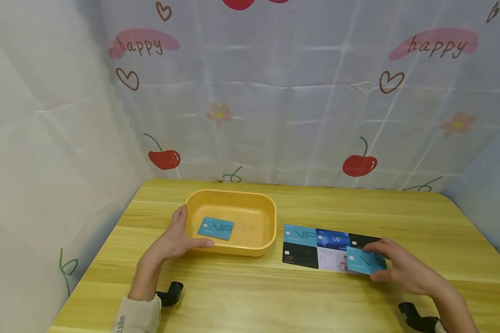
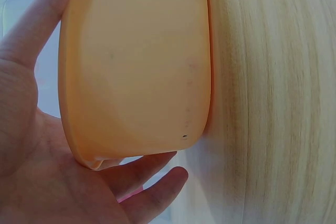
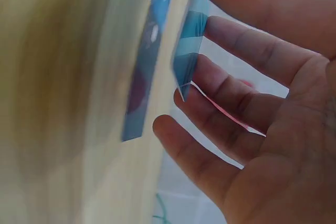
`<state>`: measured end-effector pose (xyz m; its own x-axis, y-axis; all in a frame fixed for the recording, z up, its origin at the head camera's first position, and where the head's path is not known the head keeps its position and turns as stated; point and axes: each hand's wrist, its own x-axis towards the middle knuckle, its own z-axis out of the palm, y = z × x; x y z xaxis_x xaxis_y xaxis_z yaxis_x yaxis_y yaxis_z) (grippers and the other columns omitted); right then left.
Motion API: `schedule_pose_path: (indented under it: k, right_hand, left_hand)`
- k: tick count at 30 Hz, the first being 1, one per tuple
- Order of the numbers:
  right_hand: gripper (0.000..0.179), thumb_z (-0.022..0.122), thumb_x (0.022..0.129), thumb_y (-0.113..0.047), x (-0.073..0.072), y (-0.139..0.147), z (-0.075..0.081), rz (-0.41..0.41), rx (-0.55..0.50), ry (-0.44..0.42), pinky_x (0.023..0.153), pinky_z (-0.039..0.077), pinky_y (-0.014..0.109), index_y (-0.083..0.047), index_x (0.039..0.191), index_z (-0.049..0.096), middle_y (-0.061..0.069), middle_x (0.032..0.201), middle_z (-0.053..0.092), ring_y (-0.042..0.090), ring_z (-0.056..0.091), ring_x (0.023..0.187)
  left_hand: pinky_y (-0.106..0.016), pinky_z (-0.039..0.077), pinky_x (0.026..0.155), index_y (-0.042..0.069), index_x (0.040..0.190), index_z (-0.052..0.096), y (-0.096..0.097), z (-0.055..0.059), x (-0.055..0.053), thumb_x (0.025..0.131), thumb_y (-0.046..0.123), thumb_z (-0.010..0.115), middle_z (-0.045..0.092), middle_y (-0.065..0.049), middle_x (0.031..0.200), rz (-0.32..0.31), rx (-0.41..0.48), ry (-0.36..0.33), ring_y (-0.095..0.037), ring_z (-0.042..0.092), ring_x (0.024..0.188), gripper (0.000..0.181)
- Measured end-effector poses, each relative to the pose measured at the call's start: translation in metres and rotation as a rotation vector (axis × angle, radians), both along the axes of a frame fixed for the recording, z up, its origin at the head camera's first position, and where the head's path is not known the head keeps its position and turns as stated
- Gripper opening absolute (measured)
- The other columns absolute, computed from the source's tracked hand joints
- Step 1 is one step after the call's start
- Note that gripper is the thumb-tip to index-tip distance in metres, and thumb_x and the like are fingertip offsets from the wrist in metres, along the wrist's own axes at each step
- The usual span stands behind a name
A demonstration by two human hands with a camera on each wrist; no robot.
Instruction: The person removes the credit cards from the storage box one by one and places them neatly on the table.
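Observation:
My left hand (image 1: 176, 237) holds the left end of a yellow plastic basin (image 1: 271, 203), its thumb along the front rim and its fingers at the left side. Inside the basin, toward the left, lies a light blue VIP card (image 1: 215, 228). My right hand (image 1: 404, 267) pinches another light blue VIP card (image 1: 364, 260) between thumb and fingers. In the right wrist view that card (image 3: 187, 59) is tilted and raised off the table. It overlaps a pale card (image 1: 331, 258) and the corner of a black card (image 1: 360, 241) in the head view.
Beside the basin, cards lie edge to edge in two rows: a light blue card (image 1: 298, 234), a dark blue card (image 1: 332, 239) and another black card (image 1: 300, 255) among them. They rest on a wood-grain table (image 1: 250, 296). A printed white curtain (image 1: 271, 125) hangs behind.

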<state>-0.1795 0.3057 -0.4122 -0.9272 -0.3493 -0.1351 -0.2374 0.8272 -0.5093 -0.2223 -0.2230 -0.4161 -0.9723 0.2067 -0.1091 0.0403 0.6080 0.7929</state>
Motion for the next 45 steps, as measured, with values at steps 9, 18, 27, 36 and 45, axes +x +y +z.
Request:
schedule_pose_path:
  k: [9,18,27,36,45]
  right_hand:
    - [0.053,0.087,0.074,-0.024,-0.006,0.013,-0.014,-0.024,-0.001,-0.019,0.071,0.041,0.032,-0.003,0.118,0.067,0.006,0.096,0.049,0.026,0.046,0.09]
    - [0.052,0.086,0.075,-0.021,-0.008,0.021,-0.019,-0.031,-0.028,-0.054,0.074,0.045,0.04,-0.001,0.119,0.065,0.01,0.101,0.051,0.028,0.048,0.092]
    - [0.052,0.086,0.074,-0.019,-0.008,0.028,-0.022,-0.029,0.023,-0.053,0.075,0.045,0.043,-0.002,0.118,0.065,0.011,0.101,0.052,0.028,0.049,0.091]
    - [0.059,0.085,0.075,-0.017,-0.007,0.029,-0.022,-0.03,0.028,-0.042,0.074,0.043,0.045,0.001,0.124,0.059,0.018,0.109,0.051,0.032,0.047,0.094]
    - [0.063,0.084,0.071,-0.008,-0.006,0.023,-0.023,-0.047,-0.017,-0.032,0.078,0.047,0.05,0.004,0.126,0.057,0.02,0.11,0.048,0.034,0.05,0.096]
  left_hand:
    - [-0.057,0.021,0.113,-0.007,0.152,-0.012,0.0,0.0,0.0,0.072,0.045,0.087,-0.003,-0.025,0.158,0.002,-0.002,0.006,-0.043,0.016,0.14,0.138]
    - [-0.057,0.018,0.114,-0.007,0.152,-0.013,0.0,0.001,-0.001,0.073,0.047,0.086,-0.006,-0.025,0.159,0.006,-0.003,-0.013,-0.043,0.013,0.142,0.138]
    - [-0.056,0.019,0.114,-0.007,0.152,-0.013,0.001,0.001,-0.001,0.072,0.046,0.087,-0.006,-0.026,0.158,0.008,-0.002,-0.014,-0.043,0.014,0.141,0.138]
    - [-0.056,0.018,0.114,-0.008,0.152,-0.013,0.002,0.002,-0.001,0.073,0.047,0.086,-0.007,-0.027,0.158,0.002,-0.012,-0.011,-0.044,0.012,0.142,0.139]
    - [-0.056,0.019,0.114,-0.008,0.152,-0.013,0.001,0.0,-0.001,0.072,0.047,0.086,-0.005,-0.027,0.158,0.004,-0.018,0.001,-0.043,0.016,0.14,0.138]
